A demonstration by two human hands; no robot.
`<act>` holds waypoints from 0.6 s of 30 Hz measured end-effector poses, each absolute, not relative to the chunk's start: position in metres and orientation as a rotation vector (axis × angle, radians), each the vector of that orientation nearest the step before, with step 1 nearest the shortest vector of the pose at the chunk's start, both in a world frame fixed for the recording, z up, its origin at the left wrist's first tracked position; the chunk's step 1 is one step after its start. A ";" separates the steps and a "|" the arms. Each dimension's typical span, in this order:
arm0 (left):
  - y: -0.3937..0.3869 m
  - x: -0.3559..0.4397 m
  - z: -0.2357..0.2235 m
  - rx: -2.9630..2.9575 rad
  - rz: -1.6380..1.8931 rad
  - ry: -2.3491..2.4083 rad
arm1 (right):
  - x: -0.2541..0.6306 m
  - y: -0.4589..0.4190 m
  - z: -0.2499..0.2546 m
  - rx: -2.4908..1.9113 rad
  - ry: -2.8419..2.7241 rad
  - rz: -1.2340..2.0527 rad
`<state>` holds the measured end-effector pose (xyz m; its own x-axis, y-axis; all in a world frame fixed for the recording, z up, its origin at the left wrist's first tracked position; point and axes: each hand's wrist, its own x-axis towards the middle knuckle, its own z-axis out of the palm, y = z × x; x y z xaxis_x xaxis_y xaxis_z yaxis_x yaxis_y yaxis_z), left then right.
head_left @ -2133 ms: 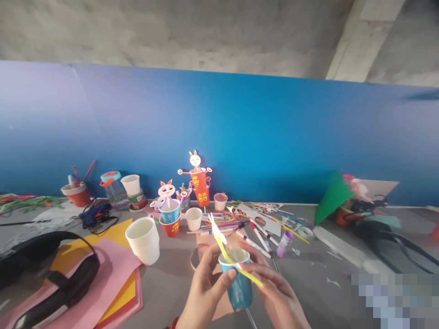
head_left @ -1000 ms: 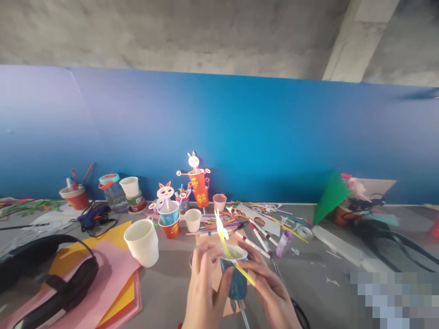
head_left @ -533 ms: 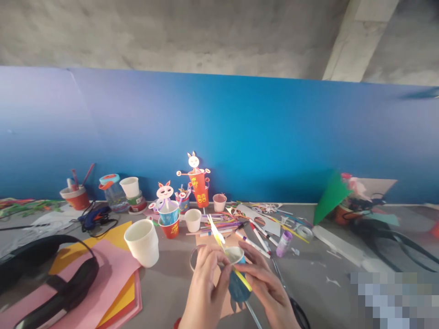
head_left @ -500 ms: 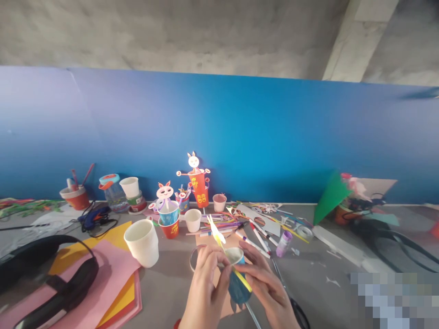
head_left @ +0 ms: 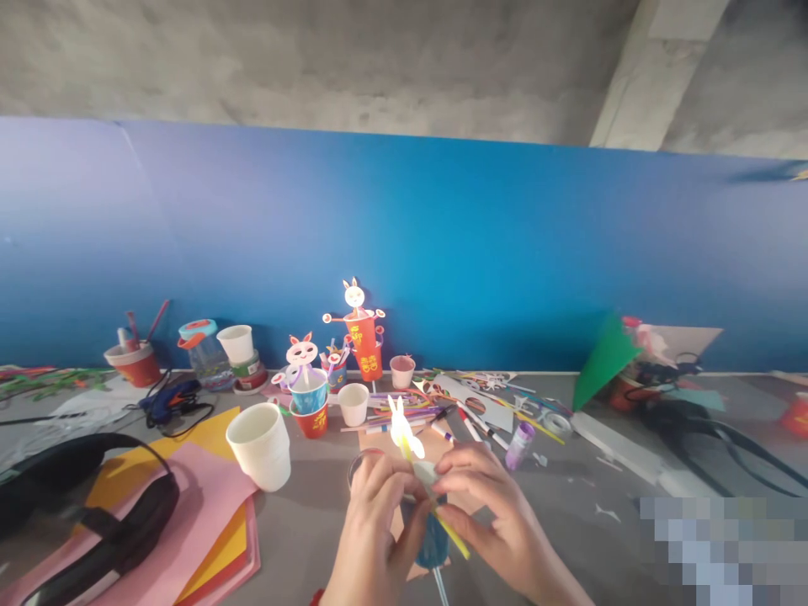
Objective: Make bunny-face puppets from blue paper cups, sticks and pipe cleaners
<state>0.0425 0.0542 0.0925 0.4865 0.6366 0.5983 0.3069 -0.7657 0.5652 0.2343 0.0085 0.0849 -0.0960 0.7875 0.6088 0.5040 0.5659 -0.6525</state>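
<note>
My left hand (head_left: 386,518) is closed, fingers pinching around a yellow strip (head_left: 455,539), like a straw, at the mouth of a blue paper cup (head_left: 433,545). Opposite it, my right hand (head_left: 489,509) pinches the same strip, thumb below and fingers above. A white rabbit-shaped paper cutout (head_left: 404,429) stands up above my left fingers, with yellow showing at its base. My hands cover much of the cup's rim, so how the strip meets it is hidden. A thin pale stick (head_left: 440,585) extends below the cup.
A white paper cup (head_left: 260,446) stands left of my hands. Behind are red cups (head_left: 363,345) with rabbit figures, several markers (head_left: 470,422) and a purple glue stick (head_left: 520,444). Coloured paper (head_left: 208,480) and black headphones (head_left: 126,505) lie at left. A blue panel (head_left: 442,252) borders the table.
The rabbit cutout has turned to face me more broadly. My right hand has moved slightly up, its fingers nearer my left hand. The cup has shifted slightly and is more covered.
</note>
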 end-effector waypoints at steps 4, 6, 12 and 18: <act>0.055 0.039 0.093 2.398 1.130 0.716 | 0.233 0.011 0.101 -1.099 -1.875 0.406; 0.056 0.035 0.087 2.381 1.148 0.666 | 0.231 0.010 0.102 -1.107 -1.893 0.409; 0.059 0.030 0.054 1.858 1.222 0.651 | 0.222 0.004 0.098 -1.058 -1.905 0.334; 0.060 0.033 0.058 1.394 0.963 0.550 | 0.214 0.005 0.097 -1.074 -1.941 0.090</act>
